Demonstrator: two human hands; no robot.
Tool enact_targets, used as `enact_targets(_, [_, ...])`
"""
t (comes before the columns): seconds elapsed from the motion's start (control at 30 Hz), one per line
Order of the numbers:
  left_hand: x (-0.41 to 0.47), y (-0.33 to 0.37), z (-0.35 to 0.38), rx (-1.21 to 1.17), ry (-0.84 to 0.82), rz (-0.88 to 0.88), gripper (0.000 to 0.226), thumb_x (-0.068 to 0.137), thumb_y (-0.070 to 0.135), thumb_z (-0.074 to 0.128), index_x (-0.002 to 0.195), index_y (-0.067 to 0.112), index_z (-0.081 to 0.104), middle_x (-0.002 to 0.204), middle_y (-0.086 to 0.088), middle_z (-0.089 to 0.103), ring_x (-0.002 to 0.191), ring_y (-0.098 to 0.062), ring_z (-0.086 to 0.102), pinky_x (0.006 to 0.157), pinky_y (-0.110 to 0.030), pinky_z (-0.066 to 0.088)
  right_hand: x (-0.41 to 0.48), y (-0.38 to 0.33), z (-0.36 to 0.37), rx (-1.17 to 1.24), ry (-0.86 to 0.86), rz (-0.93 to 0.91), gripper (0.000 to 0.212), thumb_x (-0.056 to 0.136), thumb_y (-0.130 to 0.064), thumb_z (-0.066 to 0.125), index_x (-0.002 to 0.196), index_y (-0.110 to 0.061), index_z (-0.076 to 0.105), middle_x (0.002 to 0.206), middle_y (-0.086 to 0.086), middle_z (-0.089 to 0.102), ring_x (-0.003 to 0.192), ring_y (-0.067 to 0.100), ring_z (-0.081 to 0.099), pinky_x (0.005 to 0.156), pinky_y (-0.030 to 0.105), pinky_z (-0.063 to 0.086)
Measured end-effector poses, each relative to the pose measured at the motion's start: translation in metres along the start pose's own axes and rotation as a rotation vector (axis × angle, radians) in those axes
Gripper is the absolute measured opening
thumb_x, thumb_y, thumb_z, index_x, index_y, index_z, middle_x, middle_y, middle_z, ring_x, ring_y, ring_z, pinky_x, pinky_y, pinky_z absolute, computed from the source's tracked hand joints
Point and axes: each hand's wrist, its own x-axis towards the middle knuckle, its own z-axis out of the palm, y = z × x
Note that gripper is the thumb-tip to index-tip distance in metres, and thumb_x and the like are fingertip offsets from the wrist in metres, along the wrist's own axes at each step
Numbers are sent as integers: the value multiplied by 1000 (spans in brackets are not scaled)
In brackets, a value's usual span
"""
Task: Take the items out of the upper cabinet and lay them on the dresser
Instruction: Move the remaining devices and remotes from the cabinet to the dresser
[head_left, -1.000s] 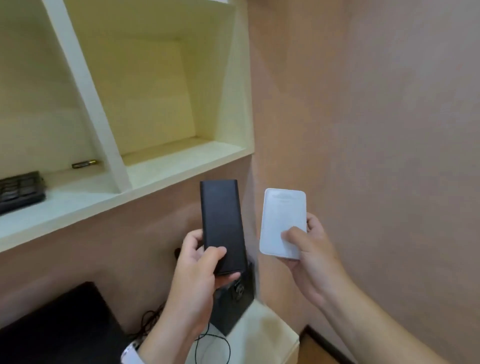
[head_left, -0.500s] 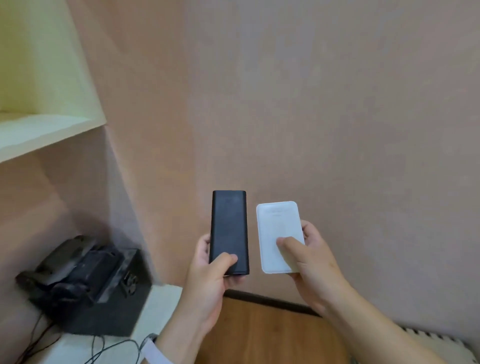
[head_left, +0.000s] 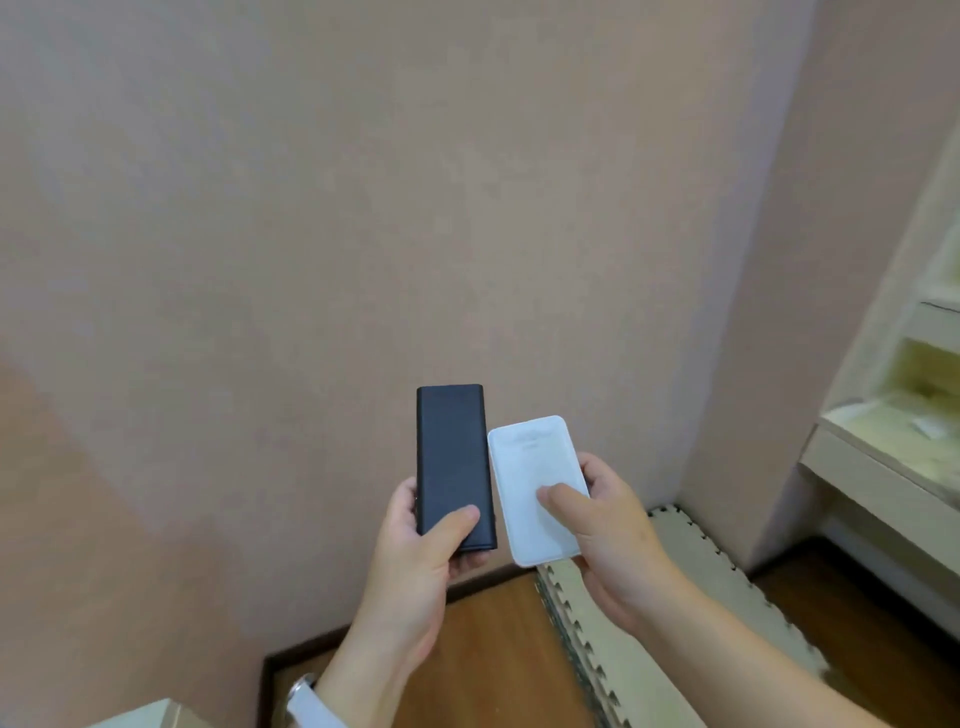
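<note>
My left hand (head_left: 415, 561) grips a long black power bank (head_left: 452, 457) upright, thumb across its lower front. Right beside it, my right hand (head_left: 613, 535) holds a smaller white power bank (head_left: 530, 478) with rounded corners, thumb pressed on its face. Both are held in the air in front of a bare pinkish wall. The upper cabinet is out of view. A pale dresser (head_left: 878, 467) with a cream top and open shelves stands at the right edge, well to the right of both hands.
Below the hands lies brown wooden floor (head_left: 483, 660) with a beige interlocking foam mat (head_left: 665, 597) running toward the dresser. A dark skirting board lines the wall. A pale furniture corner (head_left: 140, 714) pokes in at the bottom left.
The view has swung to the right: the cabinet shelves and the black box with cables have left the frame, and the dresser has come in at the right. Both hands keep their power banks.
</note>
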Motion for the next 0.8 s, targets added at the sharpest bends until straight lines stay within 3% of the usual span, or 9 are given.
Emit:
enact_targets(0.13, [-13, -25, 99, 8, -116, -49, 31, 89, -1, 60, 116, 14, 55, 107, -13, 69, 82, -20, 70, 53, -25, 53, -22, -17, -104, 22, 121, 3, 37, 67, -20, 62, 102, -11, 64, 92, 7, 72, 77, 21, 65, 64, 32, 48])
enact_targets(0.37, [-37, -77, 245, 74, -311, -90, 32, 86, 2, 67, 113, 15, 55, 110, -13, 68, 83, -21, 67, 64, -35, 55, -63, -36, -255, 87, 331, -36, 35, 67, -20, 63, 102, -17, 67, 99, 8, 73, 84, 22, 67, 67, 33, 49])
enact_targets(0.43, [-42, -89, 278, 87, -369, -110, 33, 85, 3, 67, 114, 15, 55, 112, -14, 67, 86, -24, 66, 67, -37, 55, -74, -41, -289, 110, 392, -50, 34, 67, -19, 63, 101, -18, 66, 99, 6, 73, 86, 23, 67, 68, 33, 49])
enact_targets(0.63, [-49, -115, 361, 116, -536, -144, 43, 76, 10, 72, 114, 18, 54, 112, -15, 66, 88, -25, 66, 56, -28, 53, -101, -52, -370, 149, 579, -104, 39, 67, -19, 63, 106, -17, 62, 101, 6, 71, 84, 19, 66, 65, 29, 49])
enact_targets(0.73, [-44, -126, 396, 121, -612, -173, 45, 70, 16, 68, 113, 18, 54, 107, -10, 66, 84, -19, 66, 55, -27, 53, -105, -53, -400, 147, 679, -111, 40, 67, -20, 63, 106, -17, 62, 99, 5, 71, 87, 22, 66, 68, 34, 49])
enact_targets(0.8, [-36, -139, 420, 127, -661, -187, 42, 77, 10, 71, 114, 19, 54, 108, -9, 65, 83, -17, 66, 55, -25, 53, -105, -52, -419, 122, 753, -109, 41, 66, -22, 64, 106, -17, 62, 100, 6, 71, 92, 27, 66, 72, 38, 48])
